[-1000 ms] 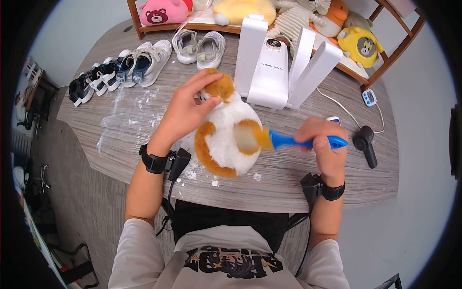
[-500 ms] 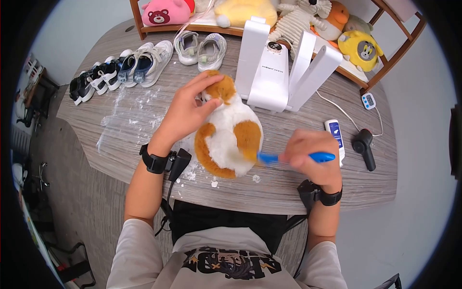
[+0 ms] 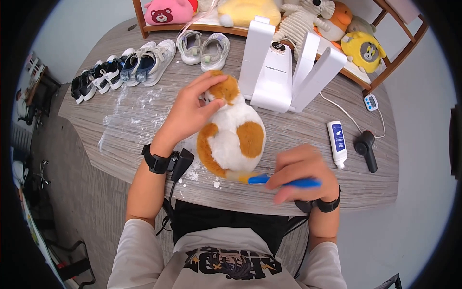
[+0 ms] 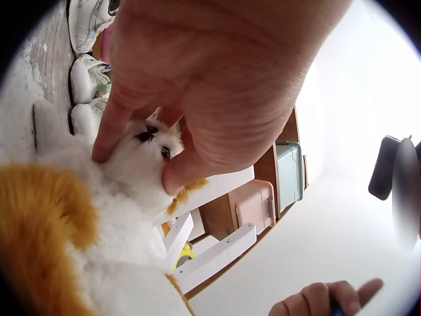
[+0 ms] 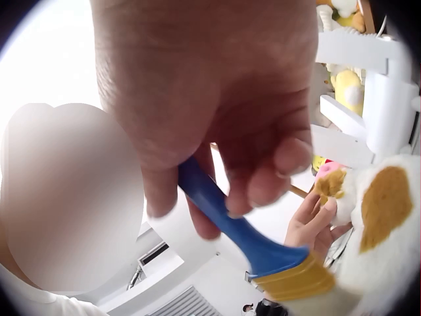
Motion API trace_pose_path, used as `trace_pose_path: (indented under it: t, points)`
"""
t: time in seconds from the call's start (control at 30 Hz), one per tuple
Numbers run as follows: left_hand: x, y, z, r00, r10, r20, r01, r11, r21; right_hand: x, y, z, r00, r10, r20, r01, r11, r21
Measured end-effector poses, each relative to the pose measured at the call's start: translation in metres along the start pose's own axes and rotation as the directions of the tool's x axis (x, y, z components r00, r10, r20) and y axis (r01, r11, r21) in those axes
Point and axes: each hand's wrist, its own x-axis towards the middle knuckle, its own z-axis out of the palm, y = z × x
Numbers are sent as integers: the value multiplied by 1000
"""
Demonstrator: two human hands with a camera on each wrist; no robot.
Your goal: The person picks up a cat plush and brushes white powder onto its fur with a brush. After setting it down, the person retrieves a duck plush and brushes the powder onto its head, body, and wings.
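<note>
A white and orange plush cat (image 3: 228, 127) lies on the wooden-looking table, its head toward the back. My left hand (image 3: 185, 113) grips the head between thumb and fingers; in the left wrist view the cat's dark-eyed face (image 4: 152, 141) shows between them. With my right hand (image 3: 305, 171) I hold a brush (image 5: 220, 207) by its blue handle, the yellow band and pale bristles pointing left. In the head view, the blurred bristles (image 3: 236, 176) are at the lower edge of the cat, by the orange tail (image 3: 208, 154).
White powder (image 3: 122, 118) marks the table on the left. Several shoes (image 3: 137, 65) line the back left. Behind the cat stands a white upright-armed device (image 3: 272, 82). At right are a white and blue bottle (image 3: 337, 144), a black handheld device (image 3: 366, 150) and a small timer (image 3: 370, 102).
My right hand has swept the brush from the cat's orange side patch down toward me and left to its lower edge, uncovering the bottle. My left hand stays on the head.
</note>
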Motion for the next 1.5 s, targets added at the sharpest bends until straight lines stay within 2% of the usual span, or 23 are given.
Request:
trace_pose_path:
  t: [0.03,0.07,0.13,0.17,0.23,0.27,0.33,0.43,0.57,0.63,0.67,0.73,0.83,0.97,1.03,1.07,1.13,1.17,1.23,1.27,1.33,1.47,1.5]
  points:
    - [0,0,0,1000,0,-2,0,1000,0,-1,3,0,993,10,-118,3,994,108]
    - [0,1,0,1000,-9,-4,9,1000,1,0,3,1,993,9,-117,4,994,108]
    - [0,2,-1,1000,-14,-7,14,1000,3,5,3,5,916,-41,-400,-109,932,-345]
    - [0,3,0,1000,-18,-10,18,1000,11,10,6,9,915,-41,-402,-110,932,-345]
    - [0,3,1,1000,-16,-5,17,1000,20,17,17,16,940,-116,-320,-81,837,-541]
    - [0,1,1,1000,-15,-7,15,1000,18,16,15,17,939,-117,-323,-82,836,-542]
    - [0,-3,1,1000,-13,-16,14,1000,18,15,6,18,978,32,-204,-128,871,-474]
    - [-1,-4,1,998,22,-51,-22,1000,8,12,0,11,996,-24,-84,-6,940,-340]
    - [0,-7,1,998,36,-43,-37,999,-4,2,-3,-1,998,58,10,-54,973,-223]
    - [0,-8,2,998,45,-46,-46,999,-7,-3,-1,-9,994,57,-94,-48,994,100]
    - [0,-8,2,998,28,-48,-29,1000,-10,0,-2,-7,994,58,-94,-49,994,98]
    - [0,-6,2,999,14,-42,-14,1000,-13,9,-4,1,954,17,-299,-122,934,-337]
    - [0,-3,2,999,-8,-36,8,1000,12,10,5,3,965,-11,-264,-112,888,-446]
    - [1,-2,0,999,-46,8,47,997,-54,4,3,-6,988,16,-154,-59,957,-285]
    - [1,-1,-2,999,-44,11,44,997,-66,-1,5,-8,1000,-8,22,6,998,56]
    - [2,0,-4,999,-48,10,48,996,-81,-2,6,-7,1000,-12,20,11,998,56]
    - [2,-1,-9,999,-51,8,51,994,-94,-3,8,-3,992,-3,-124,9,999,47]
    - [2,-2,-11,997,-74,4,74,989,-128,-2,8,-2,992,-4,-125,10,999,48]
    - [2,-5,-14,995,-97,3,97,982,-164,4,9,-1,893,-59,-447,-43,976,-214]
    - [2,-5,-14,996,-86,3,85,986,-146,5,12,-2,893,-61,-447,-41,976,-215]
    - [3,-7,-15,997,-75,14,76,988,-131,7,18,-1,957,-97,-273,-18,920,-391]
    - [1,-6,-17,995,-97,12,98,984,-147,3,6,0,970,-13,-244,-60,956,-287]
    - [1,-6,-18,995,-97,13,98,985,-140,0,3,-3,983,63,-174,-100,973,-209]
